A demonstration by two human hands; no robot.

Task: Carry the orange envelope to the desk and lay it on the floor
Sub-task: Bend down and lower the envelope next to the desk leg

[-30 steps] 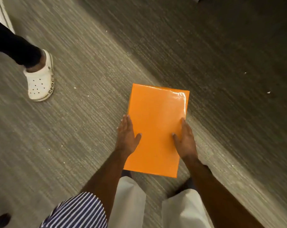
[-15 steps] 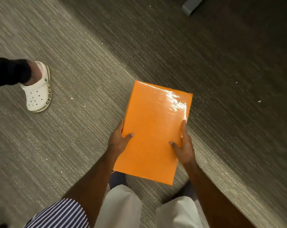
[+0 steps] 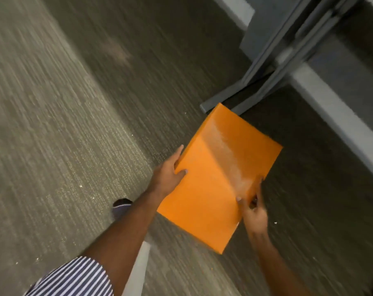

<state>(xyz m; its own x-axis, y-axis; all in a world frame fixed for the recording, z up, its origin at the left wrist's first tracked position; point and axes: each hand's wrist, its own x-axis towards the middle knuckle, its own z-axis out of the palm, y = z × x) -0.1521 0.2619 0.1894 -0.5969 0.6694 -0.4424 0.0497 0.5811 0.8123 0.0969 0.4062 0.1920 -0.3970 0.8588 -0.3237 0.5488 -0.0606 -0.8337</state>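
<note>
One striped sleeve [image 3: 74,276] nearest the camera. Two hands: left hand [image 3: 167,175] and right hand [image 3: 255,212], fingers clamped on opposite long edges of one orange envelope [image 3: 215,180], held above the carpeted floor [image 3: 63,146]. Long axis runs lower-left to upper-right; far corner points toward the grey bench leg [image 3: 245,90]

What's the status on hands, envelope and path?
Left hand and right hand both grip the flat glossy orange envelope, held above the grey carpet floor. Grey metal desk leg just ahead. Nothing blocking.
</note>
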